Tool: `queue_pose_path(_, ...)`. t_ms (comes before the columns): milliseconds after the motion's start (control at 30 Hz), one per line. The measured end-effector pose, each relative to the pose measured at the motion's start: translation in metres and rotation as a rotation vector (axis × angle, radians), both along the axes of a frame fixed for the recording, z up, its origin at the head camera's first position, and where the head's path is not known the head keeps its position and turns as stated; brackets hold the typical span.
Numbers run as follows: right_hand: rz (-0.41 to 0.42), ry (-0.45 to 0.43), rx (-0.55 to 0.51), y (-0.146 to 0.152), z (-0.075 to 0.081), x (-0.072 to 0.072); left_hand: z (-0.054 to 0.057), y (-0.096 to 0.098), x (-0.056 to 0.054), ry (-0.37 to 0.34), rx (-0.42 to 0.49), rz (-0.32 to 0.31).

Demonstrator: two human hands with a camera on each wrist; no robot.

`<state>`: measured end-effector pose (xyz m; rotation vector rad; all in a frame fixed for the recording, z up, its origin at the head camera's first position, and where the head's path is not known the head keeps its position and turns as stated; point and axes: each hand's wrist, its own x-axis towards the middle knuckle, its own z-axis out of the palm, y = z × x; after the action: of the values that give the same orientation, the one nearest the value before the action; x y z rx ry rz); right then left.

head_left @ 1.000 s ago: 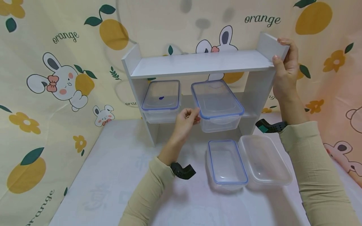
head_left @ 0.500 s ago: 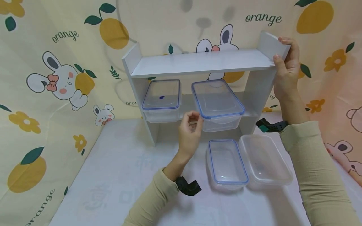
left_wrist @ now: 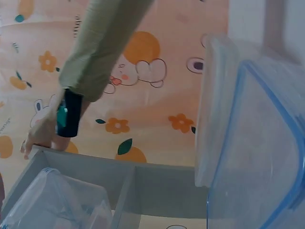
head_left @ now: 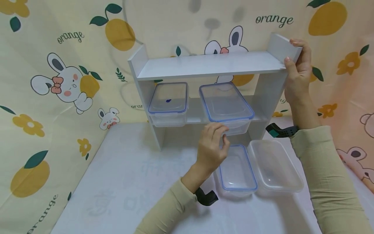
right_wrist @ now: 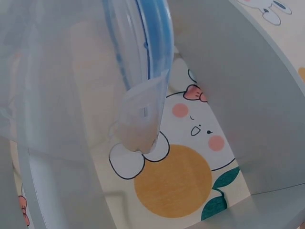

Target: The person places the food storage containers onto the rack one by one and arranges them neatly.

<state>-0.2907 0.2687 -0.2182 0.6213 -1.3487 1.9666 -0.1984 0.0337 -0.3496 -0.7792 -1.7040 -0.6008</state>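
Observation:
My right hand [head_left: 298, 73] grips the top of the right side panel of a small white shelf [head_left: 210, 65], thumb in front. In the left wrist view the same right hand [left_wrist: 45, 131] holds the panel's end. A clear lidded food container [head_left: 228, 102] with a blue seal sits on the middle board, jutting past its front edge. My left hand [head_left: 212, 148] is at the front of this container, fingers loosely bent, a gap between thumb and fingertips, nothing visible held. It overlaps the container's lower front and part of a smaller blue-rimmed container [head_left: 238, 172] on the table.
Another blue-sealed container [head_left: 168, 102] stands at the left of the middle board. A frosted container [head_left: 276, 167] lies on the white table [head_left: 117, 188] beside the smaller one. A printed cloth [head_left: 67, 130] hangs behind and along the sides.
My left hand has moved right and toward me, from the container's left front corner to its front side. The right hand keeps its grip on the shelf; the containers stay put.

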Motion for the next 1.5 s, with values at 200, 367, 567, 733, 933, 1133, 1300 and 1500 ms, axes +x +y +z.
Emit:
queue_pose_path(200,-0.017,-0.003,0.011,0.001,0.001,0.001,0.0,0.009,0.001,0.087,-0.266,0.154)
queue_pose_path(367,-0.021,-0.004,0.015,0.002,0.0,-0.001,-0.002,0.015,0.004,0.006,-0.444,0.332)
queue_pose_path(567,-0.027,-0.004,0.012,0.001,0.001,-0.001,-0.002,0.019,0.005,-0.044,-0.502,0.432)
queue_pose_path(733,-0.022,0.001,0.002,0.001,0.001,-0.001,-0.002,0.018,0.002,-0.047,-0.484,0.474)
queue_pose_path(933,-0.024,0.0,0.0,0.001,0.001,-0.001,-0.001,0.015,-0.003,-0.061,-0.468,0.476)
queue_pose_path(1133,-0.034,0.013,0.008,0.001,0.0,-0.002,0.001,0.01,-0.01,-0.098,-0.498,0.462)
queue_pose_path(1300,-0.085,0.022,0.032,0.002,0.0,-0.005,0.002,0.005,-0.015,-0.142,-0.529,0.418)
queue_pose_path(1500,-0.145,0.09,0.072,0.005,-0.002,-0.011,0.003,0.001,-0.018,-0.186,-0.545,0.388)
